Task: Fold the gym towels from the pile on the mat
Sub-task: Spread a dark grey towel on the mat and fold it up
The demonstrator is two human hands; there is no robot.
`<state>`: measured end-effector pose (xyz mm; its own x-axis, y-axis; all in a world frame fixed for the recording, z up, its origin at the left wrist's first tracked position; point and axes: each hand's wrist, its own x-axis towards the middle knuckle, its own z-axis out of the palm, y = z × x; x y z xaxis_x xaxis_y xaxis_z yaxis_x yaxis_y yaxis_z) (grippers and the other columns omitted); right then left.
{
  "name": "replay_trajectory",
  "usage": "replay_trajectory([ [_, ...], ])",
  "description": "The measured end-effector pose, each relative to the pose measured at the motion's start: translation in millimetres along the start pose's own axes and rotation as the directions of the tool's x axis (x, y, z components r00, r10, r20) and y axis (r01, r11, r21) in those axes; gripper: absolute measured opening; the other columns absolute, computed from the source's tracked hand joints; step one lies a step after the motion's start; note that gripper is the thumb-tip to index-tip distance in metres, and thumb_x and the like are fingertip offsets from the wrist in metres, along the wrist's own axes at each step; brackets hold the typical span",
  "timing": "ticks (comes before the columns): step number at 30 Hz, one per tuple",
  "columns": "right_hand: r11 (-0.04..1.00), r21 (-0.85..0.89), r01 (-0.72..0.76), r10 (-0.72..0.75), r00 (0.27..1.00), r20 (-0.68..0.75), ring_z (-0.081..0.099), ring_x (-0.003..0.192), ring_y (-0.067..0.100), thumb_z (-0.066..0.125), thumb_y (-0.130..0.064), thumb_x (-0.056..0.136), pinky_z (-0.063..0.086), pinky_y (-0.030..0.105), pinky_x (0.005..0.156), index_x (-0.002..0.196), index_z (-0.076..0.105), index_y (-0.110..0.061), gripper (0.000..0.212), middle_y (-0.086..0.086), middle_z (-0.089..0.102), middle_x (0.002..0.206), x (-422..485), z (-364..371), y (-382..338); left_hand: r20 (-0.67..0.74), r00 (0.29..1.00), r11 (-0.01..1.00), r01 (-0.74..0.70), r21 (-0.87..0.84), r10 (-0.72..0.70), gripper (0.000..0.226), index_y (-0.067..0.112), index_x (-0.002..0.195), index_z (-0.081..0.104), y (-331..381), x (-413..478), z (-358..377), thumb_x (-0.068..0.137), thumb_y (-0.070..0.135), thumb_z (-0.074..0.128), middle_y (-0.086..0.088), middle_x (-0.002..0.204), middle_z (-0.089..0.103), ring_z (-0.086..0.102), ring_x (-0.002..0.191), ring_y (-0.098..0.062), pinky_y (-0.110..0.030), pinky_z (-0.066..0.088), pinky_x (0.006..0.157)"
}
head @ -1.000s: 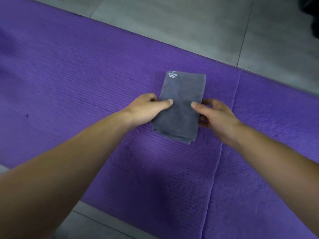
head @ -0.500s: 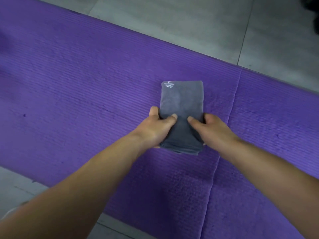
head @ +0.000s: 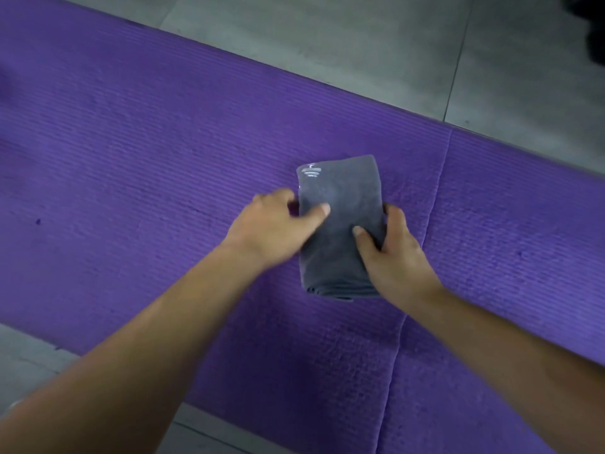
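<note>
A grey towel (head: 340, 191), folded into a narrow thick rectangle with a small pale logo at its far left corner, lies on the purple mat (head: 157, 165). My left hand (head: 275, 224) is at its left edge, thumb on top and fingers curled at the side; it is slightly blurred. My right hand (head: 393, 253) grips the right edge, with the thumb pressed on top and the fingers wrapped round the side. The stacked layers show at the towel's near end. No pile of other towels is in view.
Grey floor tiles (head: 327, 44) run beyond the mat's far edge, and more floor (head: 29, 355) shows at the near left. A seam (head: 425, 244) crosses the mat just right of the towel. Something dark (head: 594, 31) sits in the top right corner.
Both hands closed in on the towel's sides and took hold of it. The left hand has since slid toward the far end, and the towel has turned slightly.
</note>
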<state>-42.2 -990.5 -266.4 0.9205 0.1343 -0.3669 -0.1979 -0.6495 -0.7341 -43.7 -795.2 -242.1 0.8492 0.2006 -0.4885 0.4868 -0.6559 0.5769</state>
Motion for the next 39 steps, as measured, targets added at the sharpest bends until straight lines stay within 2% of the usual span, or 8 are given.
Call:
replay_trajectory([
  [4,0.997,0.077,-0.031,0.034,0.999,-0.036,0.062,0.076,0.001,0.058,-0.05,0.095,0.042,0.017,0.062,0.147,0.03,-0.034,0.062,-0.008,0.062,0.084,16.1,-14.3,-8.9,0.033,0.991,0.842,0.126,-0.524,-0.128,0.048,0.015,0.091,0.066,13.1,40.8,-3.5,0.068,0.056,0.076,0.0,0.089,0.074,0.074,0.089,-0.022,-0.046,0.06,0.086],
  [9,0.995,0.086,0.058,-0.055,0.998,-0.033,0.061,0.072,-0.008,0.053,-0.029,0.101,0.042,0.005,0.059,0.149,0.029,-0.045,0.056,-0.014,0.063,0.093,38.0,-18.8,-21.8,-0.218,0.968,0.791,-0.034,-0.61,-0.127,0.027,0.027,0.113,0.053,16.5,62.4,15.0,0.091,0.026,0.07,0.01,0.086,0.063,0.062,0.076,-0.005,-0.021,0.05,0.071],
  [12,0.992,-0.027,0.123,-0.123,0.992,-0.005,0.056,0.098,0.001,0.047,-0.022,0.103,0.038,0.004,0.086,0.15,0.035,-0.044,0.054,-0.005,0.057,0.127,44.8,-4.7,-13.7,-0.287,0.958,0.822,-0.158,-0.547,-0.006,0.023,0.031,0.114,0.055,11.2,59.2,33.3,0.098,0.014,0.054,0.008,0.094,0.065,0.06,0.077,-0.003,-0.018,0.046,0.074],
  [15,0.986,-0.104,0.133,-0.132,0.991,0.011,0.052,0.086,-0.003,0.045,-0.023,0.105,0.031,-0.005,0.076,0.152,0.037,-0.041,0.051,0.0,0.049,0.125,44.5,3.8,-2.4,-0.308,0.949,0.881,-0.205,-0.427,0.072,0.035,0.03,0.132,0.058,7.4,54.7,48.2,0.102,0.014,0.047,0.004,0.122,0.054,0.053,0.117,-0.012,-0.026,0.04,0.106],
  [21,0.935,-0.302,0.187,-0.212,0.976,-0.051,0.051,0.106,0.019,0.041,-0.044,0.101,0.047,0.04,0.099,0.157,0.028,-0.034,0.058,0.003,0.04,0.124,26.0,20.8,5.4,-0.249,0.954,0.985,-0.156,0.068,0.168,0.061,0.031,0.161,0.018,0.9,32.8,58.5,0.105,0.038,0.042,-0.013,0.166,0.011,0.015,0.15,-0.03,-0.045,0.019,0.12],
  [27,0.778,-0.587,0.225,-0.294,0.956,-0.024,0.048,0.113,0.029,0.022,-0.052,0.096,0.044,0.048,0.101,0.159,0.023,-0.02,0.07,0.016,0.043,0.131,20.7,39.8,16.4,-0.24,0.935,0.927,-0.173,0.332,0.26,0.072,0.028,0.161,0.001,-22.0,25.8,67.9,0.097,0.056,0.014,-0.015,0.168,0.012,0.011,0.154,-0.028,-0.048,0.011,0.122],
  [34,0.992,0.101,0.081,-0.075,0.995,-0.067,0.063,0.105,0.003,0.065,-0.046,0.092,0.05,0.022,0.091,0.155,0.02,-0.042,0.077,-0.009,0.066,0.112,47.0,-4.2,-3.2,-0.293,0.947,0.986,-0.153,-0.059,0.129,0.082,0.022,0.157,0.024,-0.9,45.5,32.5,0.09,0.045,0.064,-0.007,0.146,0.05,0.039,0.138,-0.029,-0.046,0.031,0.115],
  [39,0.757,0.624,-0.197,0.199,0.978,0.068,0.067,0.079,0.009,0.073,-0.034,0.09,0.054,0.026,0.066,0.138,0.044,-0.028,0.056,-0.005,0.07,0.089,92.9,-21.2,-14.0,-0.098,0.993,0.948,0.029,-0.316,-0.063,0.07,0.02,0.148,0.041,20.0,77.0,6.3,0.088,0.04,0.069,0.002,0.125,0.062,0.061,0.113,-0.017,-0.028,0.046,0.091],
])
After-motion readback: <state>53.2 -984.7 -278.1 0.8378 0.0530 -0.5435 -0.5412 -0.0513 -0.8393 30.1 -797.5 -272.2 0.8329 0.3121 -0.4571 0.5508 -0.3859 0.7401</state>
